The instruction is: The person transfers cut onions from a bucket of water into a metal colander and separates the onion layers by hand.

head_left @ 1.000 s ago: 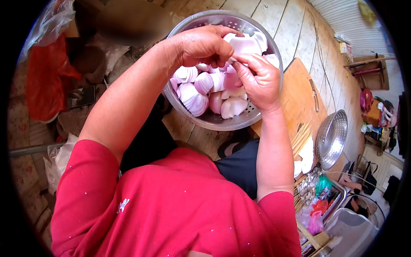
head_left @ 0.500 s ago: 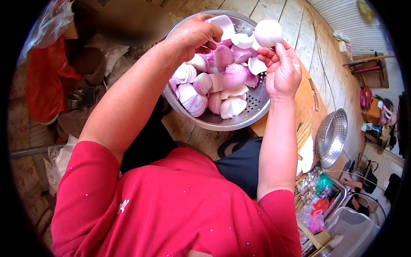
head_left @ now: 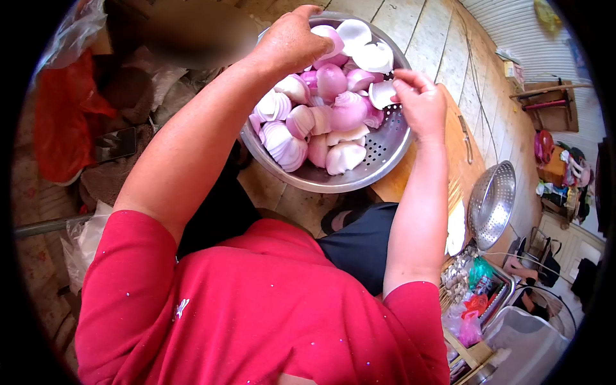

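Down toward the colander (head_left: 385, 163) came my right grip (head_left: 423, 106), and it no longer held up the round pale onion layer it had raised a half second earlier. Nearest to me, my red shirt (head_left: 256, 308) filled the lower view, with my dark trousers (head_left: 362, 240) beyond it. Past them, the colander held the purple and white onion pieces (head_left: 350, 110), heaped mostly toward its left and far sides, leaving holes bare at the near right. My right grip had its fingers bent at the edge of a white piece (head_left: 383, 94); whether they pinched it, I cannot tell. My left grip (head_left: 287, 43) was over the far left rim, its thumb at a pink-edged piece (head_left: 328, 40); its closure I cannot tell either. Off to the right lay a wooden board (head_left: 452, 144) with a knife (head_left: 468, 144) on it, and beside it a second colander (head_left: 492, 205).
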Demonstrator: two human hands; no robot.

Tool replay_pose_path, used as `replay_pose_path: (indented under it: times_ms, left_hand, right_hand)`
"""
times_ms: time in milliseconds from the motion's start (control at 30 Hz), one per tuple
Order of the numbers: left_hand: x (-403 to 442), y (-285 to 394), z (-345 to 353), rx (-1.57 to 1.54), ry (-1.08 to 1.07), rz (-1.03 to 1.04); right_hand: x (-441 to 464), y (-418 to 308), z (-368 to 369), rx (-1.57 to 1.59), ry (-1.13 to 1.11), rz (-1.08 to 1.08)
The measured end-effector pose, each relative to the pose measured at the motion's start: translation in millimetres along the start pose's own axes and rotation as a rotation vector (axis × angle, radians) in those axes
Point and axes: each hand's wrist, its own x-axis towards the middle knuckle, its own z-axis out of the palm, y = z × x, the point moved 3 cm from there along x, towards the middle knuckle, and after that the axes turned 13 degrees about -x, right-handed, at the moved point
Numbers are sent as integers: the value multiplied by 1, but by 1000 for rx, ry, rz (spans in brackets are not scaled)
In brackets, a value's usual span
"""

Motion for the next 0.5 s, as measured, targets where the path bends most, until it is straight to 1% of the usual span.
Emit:
replay_pose_path:
  times_ms: [33, 67, 100, 133, 167, 233, 300, 333, 367, 433, 467, 500]
  left_hand:
    - [3, -5, 2, -4, -1, 2]
    - [7, -10, 3, 48, 16, 77]
    - [11, -14, 5, 100, 34, 153]
    - [10, -12, 5, 99, 34, 155]
    - [9, -12, 9, 137, -69, 133]
    - [3, -11, 15, 225, -240, 109]
    - [-4, -13, 23, 369, -377, 15]
    - [-9, -12, 30, 463, -487, 18]
    - [-12, -19, 37, 489, -531, 67]
    - [-24, -23, 52, 496, -599, 85]
    - [-32, -24, 58, 523, -620, 92]
    - [-39, -23, 63, 550, -642, 101]
  right_hand:
    - [-1, 3, 1, -230, -25, 29]
    - [-8, 1, 4, -386, -53, 19]
    - [-11, 7, 11, -456, -57, -32]
    - [-13, 9, 16, -502, -97, -44]
    - [-15, 11, 19, -549, -137, -58]
    - [-16, 16, 22, -542, -180, -26]
    - [-18, 18, 20, -582, -123, -58]
    - [-22, 12, 16, -572, -102, -39]
    - [-25, 6, 12, -573, -104, -40]
    - [-32, 3, 8, -474, -190, 77]
    - [-35, 4, 11, -474, -192, 81]
    - [-38, 6, 16, -388, -234, 100]
